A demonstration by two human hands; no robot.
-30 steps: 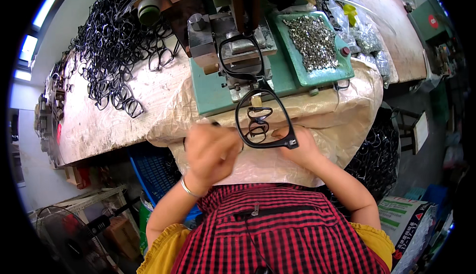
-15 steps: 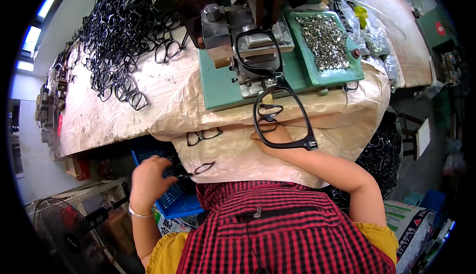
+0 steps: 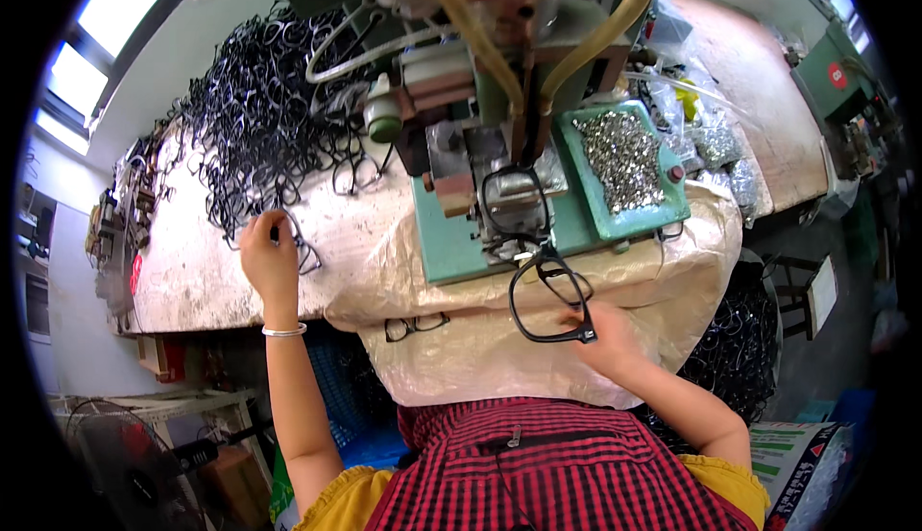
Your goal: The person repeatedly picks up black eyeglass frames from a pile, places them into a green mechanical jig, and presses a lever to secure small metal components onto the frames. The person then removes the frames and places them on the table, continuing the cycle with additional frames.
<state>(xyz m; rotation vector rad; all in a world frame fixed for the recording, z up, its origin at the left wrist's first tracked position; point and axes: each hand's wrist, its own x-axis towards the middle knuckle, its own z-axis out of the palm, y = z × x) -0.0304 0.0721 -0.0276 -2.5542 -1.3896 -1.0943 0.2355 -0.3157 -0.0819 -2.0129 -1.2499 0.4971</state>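
Head view, clock positions about its centre: the left hand (image 3: pixel 270 254), at nine, has its fingers drawn together against a black frame (image 3: pixel 306 246) at the near edge of a tangled pile (image 3: pixel 274 99) at ten; whether it is clamped on that frame cannot be told. The right hand (image 3: pixel 612 341), at four, lies behind the lower corner of large black glasses (image 3: pixel 545 252), just right of centre; the fingers' closure is hidden. The glasses' upper end overlaps the metalwork of a green-based machine (image 3: pixel 461 259) at one. Probable faults: interlocked frames could drag neighbours out if one were pulled; an uneven tug on the glasses could twist them; fingers straying under the machine's head could be pinched. Obstructions: a tray (image 3: pixel 629 225) of metal bits (image 3: pixel 619 161) at two, liable to spill if knocked; a loose frame (image 3: pixel 419 325) at seven, lying on a crumpled brown sheet (image 3: pixel 461 368) whose folds could snag a sliding part.
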